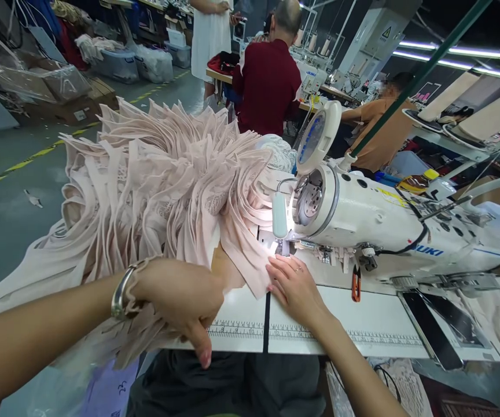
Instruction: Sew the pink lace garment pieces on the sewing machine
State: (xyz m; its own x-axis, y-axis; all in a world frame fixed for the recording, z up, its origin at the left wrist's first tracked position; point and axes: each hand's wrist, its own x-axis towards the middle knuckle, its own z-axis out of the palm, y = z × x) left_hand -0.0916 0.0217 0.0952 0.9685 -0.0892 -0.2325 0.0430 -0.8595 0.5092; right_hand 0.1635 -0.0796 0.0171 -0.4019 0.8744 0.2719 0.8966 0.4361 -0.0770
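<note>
My right hand [296,289] lies by the needle area of a white JUKI sewing machine [354,202], fingers stretched out flat, their tips on the edge of a pale pink fabric piece [250,263]. A ring is on one finger. That piece runs under the lit presser foot [282,248]. My left hand [180,295], with a bracelet [122,295] at the wrist, is over the table's front left, beside a large heap of pale pink lace-trimmed garment pieces [167,191]. Its thumb points down; the other fingers are hidden behind the hand and slightly blurred.
A ruler strip [354,339] runs along the table's front edge. Orange thread snips [356,284] hang at the machine, and a phone [432,330] lies to the right. A magnifier lens [317,139] stands over the machine head. Co-workers sit beyond, one in a red shirt [267,87].
</note>
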